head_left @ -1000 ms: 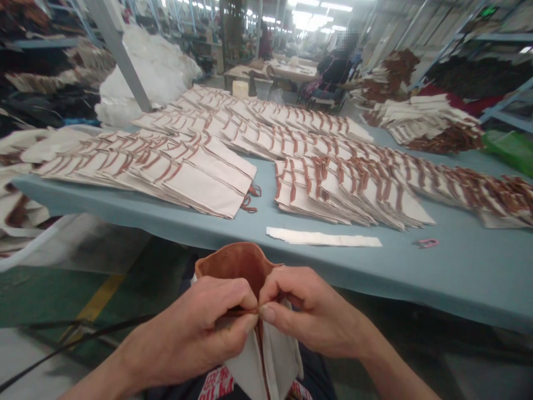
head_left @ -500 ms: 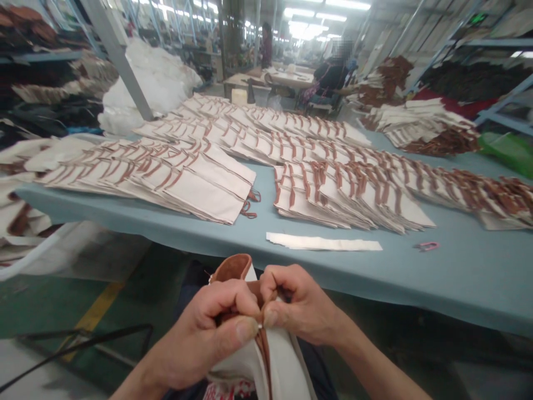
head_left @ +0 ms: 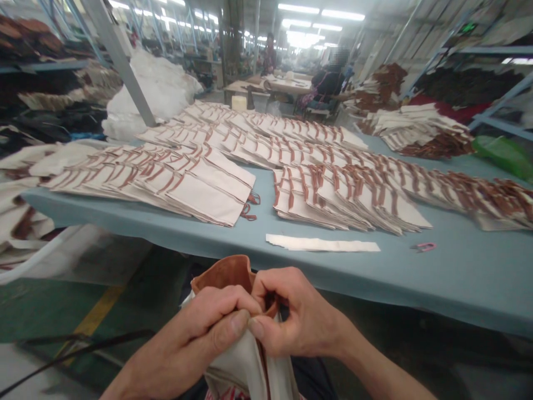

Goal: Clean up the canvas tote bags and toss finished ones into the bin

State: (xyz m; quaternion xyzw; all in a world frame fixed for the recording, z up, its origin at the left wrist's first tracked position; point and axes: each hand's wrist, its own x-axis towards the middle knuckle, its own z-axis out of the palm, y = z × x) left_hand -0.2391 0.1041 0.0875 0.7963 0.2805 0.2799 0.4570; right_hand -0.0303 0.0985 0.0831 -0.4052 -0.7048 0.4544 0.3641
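A white fabric piece with a brown lining, shaped like a bag or pouch, is held over my lap. My left hand pinches its upper edge between thumb and fingers. Right beside it, my right hand grips the same edge, with the thumbs of both hands nearly touching. A brown-edged seam runs down below the thumbs. The pinched spot itself is hidden by my fingers. Red print shows low on the fabric.
Stacks of white pieces with brown trim cover much of the blue-covered table. Near its front edge lie a white strip and pink thread snips. Beyond the table sits a person.
Both hands have shifted slightly left, still pinching the fabric edge. The brown-lined opening now spreads wider and shows more of its inside.
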